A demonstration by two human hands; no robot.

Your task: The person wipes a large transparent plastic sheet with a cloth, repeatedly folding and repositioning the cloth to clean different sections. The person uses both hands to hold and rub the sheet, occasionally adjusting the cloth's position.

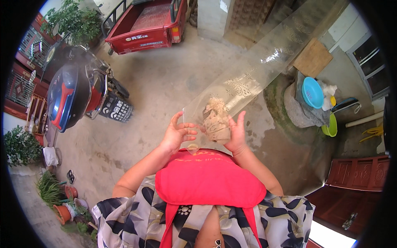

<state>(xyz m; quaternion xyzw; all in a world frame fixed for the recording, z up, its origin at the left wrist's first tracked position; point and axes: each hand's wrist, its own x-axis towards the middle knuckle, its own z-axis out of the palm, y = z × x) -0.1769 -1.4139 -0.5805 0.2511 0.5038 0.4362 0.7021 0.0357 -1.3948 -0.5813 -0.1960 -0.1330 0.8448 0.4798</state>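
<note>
A long clear plastic sheet [240, 86] with a dotted leaf pattern runs from the upper right down to my hands. My left hand [178, 133] holds its near left edge, thumb on one side and fingers on the other. A crumpled beige cloth [217, 127] with dark stains lies against the sheet's lower end. My right hand [237, 135] grips this cloth from the right, thumb raised; the cloth hides most of its fingers. Just below my hands is the red apron [207, 183] that I wear, its upper part bearing writing.
A red cargo tricycle [142, 37] stands ahead, a motor scooter [74, 86] to the left. On the right, a blue basin [312, 92] rests on a stone stand [302, 114], with a green basin [330, 125] beside it. Potted plants [62, 214] line the lower left.
</note>
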